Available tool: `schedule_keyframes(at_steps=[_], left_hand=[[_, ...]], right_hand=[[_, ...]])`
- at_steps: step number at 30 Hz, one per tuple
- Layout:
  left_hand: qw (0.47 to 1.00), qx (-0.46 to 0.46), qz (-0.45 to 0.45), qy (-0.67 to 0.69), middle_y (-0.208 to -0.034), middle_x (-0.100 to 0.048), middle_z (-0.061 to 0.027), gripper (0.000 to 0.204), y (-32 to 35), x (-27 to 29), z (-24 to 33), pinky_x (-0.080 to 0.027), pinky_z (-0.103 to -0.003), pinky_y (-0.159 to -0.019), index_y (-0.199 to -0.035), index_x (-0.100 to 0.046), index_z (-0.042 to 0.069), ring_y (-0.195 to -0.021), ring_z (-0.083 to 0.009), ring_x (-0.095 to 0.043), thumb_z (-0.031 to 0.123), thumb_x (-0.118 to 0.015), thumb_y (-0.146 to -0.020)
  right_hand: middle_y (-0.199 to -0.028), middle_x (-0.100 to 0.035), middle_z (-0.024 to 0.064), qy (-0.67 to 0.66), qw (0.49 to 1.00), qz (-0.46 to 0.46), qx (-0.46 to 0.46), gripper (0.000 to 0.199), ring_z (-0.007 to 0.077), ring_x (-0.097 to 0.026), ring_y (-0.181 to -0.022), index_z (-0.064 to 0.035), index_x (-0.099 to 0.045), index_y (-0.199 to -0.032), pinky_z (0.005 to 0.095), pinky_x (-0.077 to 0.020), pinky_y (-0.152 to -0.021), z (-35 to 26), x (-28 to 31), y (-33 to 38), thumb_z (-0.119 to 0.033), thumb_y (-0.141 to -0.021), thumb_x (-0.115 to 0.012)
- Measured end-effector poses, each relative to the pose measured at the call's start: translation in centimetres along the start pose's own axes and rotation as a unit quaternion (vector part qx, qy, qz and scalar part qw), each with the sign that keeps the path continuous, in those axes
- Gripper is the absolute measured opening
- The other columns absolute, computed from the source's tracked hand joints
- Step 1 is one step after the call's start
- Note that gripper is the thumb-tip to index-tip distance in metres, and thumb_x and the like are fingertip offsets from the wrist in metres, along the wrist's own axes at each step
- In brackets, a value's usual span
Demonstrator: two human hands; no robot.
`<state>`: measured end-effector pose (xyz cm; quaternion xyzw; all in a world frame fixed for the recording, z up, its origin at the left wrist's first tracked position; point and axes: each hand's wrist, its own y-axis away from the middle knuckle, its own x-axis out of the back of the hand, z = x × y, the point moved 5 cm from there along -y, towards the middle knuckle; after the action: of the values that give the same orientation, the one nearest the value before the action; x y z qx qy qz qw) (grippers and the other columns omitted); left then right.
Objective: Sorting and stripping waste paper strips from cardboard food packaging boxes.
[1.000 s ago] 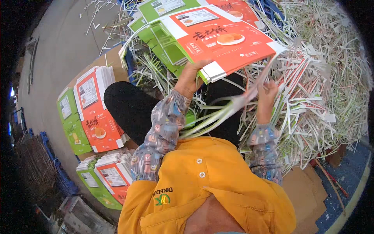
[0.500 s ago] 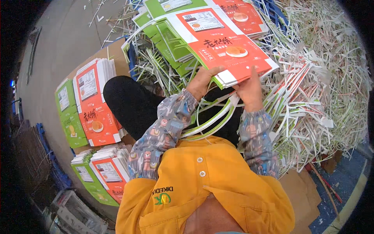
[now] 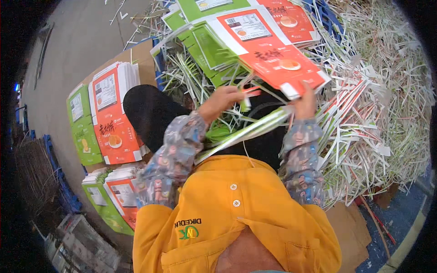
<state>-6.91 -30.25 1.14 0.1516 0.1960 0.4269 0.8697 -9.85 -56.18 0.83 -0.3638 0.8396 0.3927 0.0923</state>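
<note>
A thick stack of flat printed carton sheets, orange-red and green, lies tilted in front of me. My right hand grips its near right corner from below. My left hand is closed on thin trimmed strips by the stack's near edge. Several long pale green strips hang across my lap between both forearms, which wear patterned sleeve covers.
A large heap of white and green paper offcuts fills the right side. Finished stacks of orange and green cartons sit on brown cardboard to my left, with more stacks lower left. Grey floor lies beyond; a blue pallet edge shows at top.
The carton stack has swung further right and away. My left hand moved from the stack's edge down to the strips; my right hand stays under the stack's corner.
</note>
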Motion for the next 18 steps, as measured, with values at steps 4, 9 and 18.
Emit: schedule_keyframes(at_steps=[4, 9, 18], left_hand=[[0.887, -0.09, 0.023, -0.452, -0.059, -0.055, -0.0046, 0.022, 1.8, 3.0, 0.6, -0.04, -0.032, -0.047, -0.066, -0.058, 0.008, -0.055, -0.0185, -0.055, 0.026, -0.054, -0.078], [0.656, 0.131, -0.006, -0.743, -0.07, -0.061, -0.0079, 0.016, 5.7, 11.2, -4.7, -0.048, -0.041, -0.056, -0.078, -0.062, 0.012, -0.065, -0.0267, -0.061, 0.025, -0.054, -0.074], [0.937, -0.12, 0.2, -0.262, -0.107, -0.05, -0.0209, 0.055, -0.3, 5.8, 4.8, -0.043, -0.034, -0.074, -0.105, -0.05, -0.004, -0.09, -0.0263, -0.054, 0.035, -0.063, -0.069]], right_hand=[[-0.101, -0.056, 0.0129, 0.064, 0.998, -0.012, 0.02, 0.038, 0.0243, -0.057, -0.088, 0.0039, -0.046, -0.106, 0.0351, -0.0485, -0.076, -2.2, 0.4, 1.0, -0.01, -0.073, -0.057], [-0.099, -0.056, 0.0123, 0.054, 0.995, -0.013, 0.088, 0.037, 0.0236, -0.058, -0.085, 0.0043, -0.046, -0.106, 0.0331, -0.0488, -0.075, -6.6, 0.0, 3.2, -0.009, -0.072, -0.055], [-0.096, -0.055, 0.0118, 0.033, 0.991, -0.01, 0.128, 0.032, 0.0218, -0.057, -0.085, 0.0047, -0.049, -0.1, 0.0327, -0.0483, -0.073, -6.4, 0.1, 3.5, -0.009, -0.073, -0.057]])
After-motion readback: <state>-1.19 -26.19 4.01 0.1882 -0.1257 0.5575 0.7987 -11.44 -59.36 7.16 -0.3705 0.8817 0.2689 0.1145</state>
